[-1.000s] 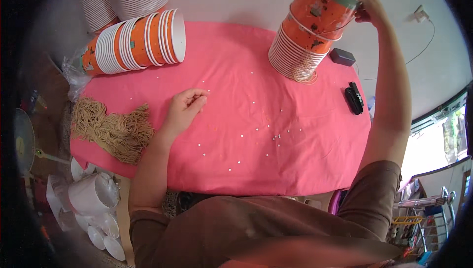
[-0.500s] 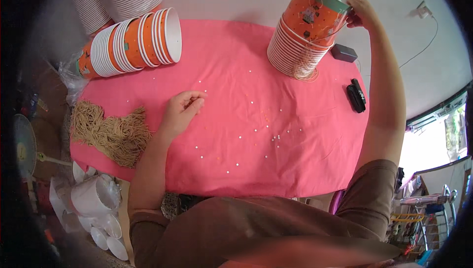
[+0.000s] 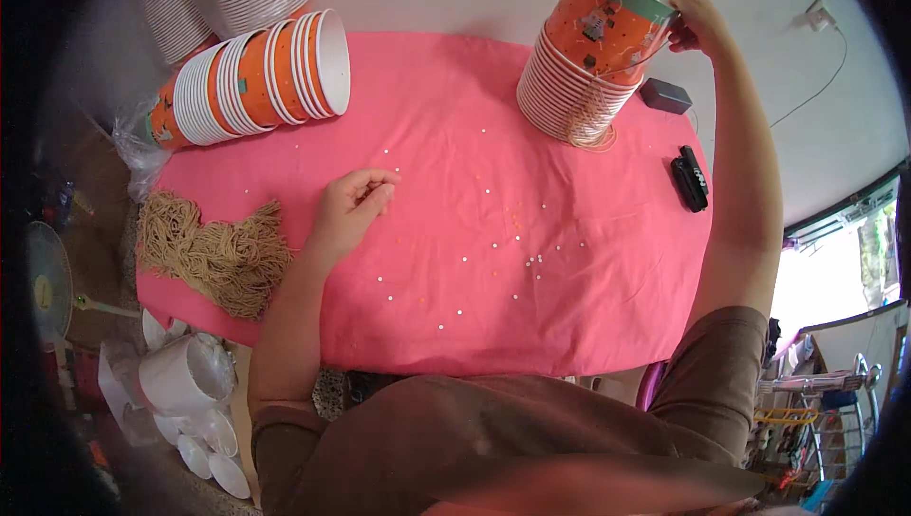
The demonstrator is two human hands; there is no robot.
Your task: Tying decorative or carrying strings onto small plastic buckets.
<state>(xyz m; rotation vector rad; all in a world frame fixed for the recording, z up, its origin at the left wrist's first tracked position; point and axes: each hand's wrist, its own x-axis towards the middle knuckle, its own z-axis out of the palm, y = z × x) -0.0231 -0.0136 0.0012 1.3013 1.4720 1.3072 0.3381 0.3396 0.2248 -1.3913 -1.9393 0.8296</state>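
1. The right hand (image 3: 696, 24) is clamped on the rim of the top orange cup (image 3: 607, 13), tilting it on the upright cup stack (image 3: 569, 98) at the pink counter (image 3: 569, 326)'s far edge, likely to seat it
2. The left hand (image 3: 349, 207) rests loosely curled, holding nothing, among small beads (image 3: 493, 246), beside the twine bundle (image 3: 213, 255)

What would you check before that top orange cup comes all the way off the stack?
1. Right hand has a grip on the top cup rim: ok.
2. Top cup tilted free of the upright stack: ok.
3. Stack base steady on the pink cloth: cannot tell.
4. Left hand rests on the cloth, holding nothing large: ok.
5. Black device apart from the stack: ok.
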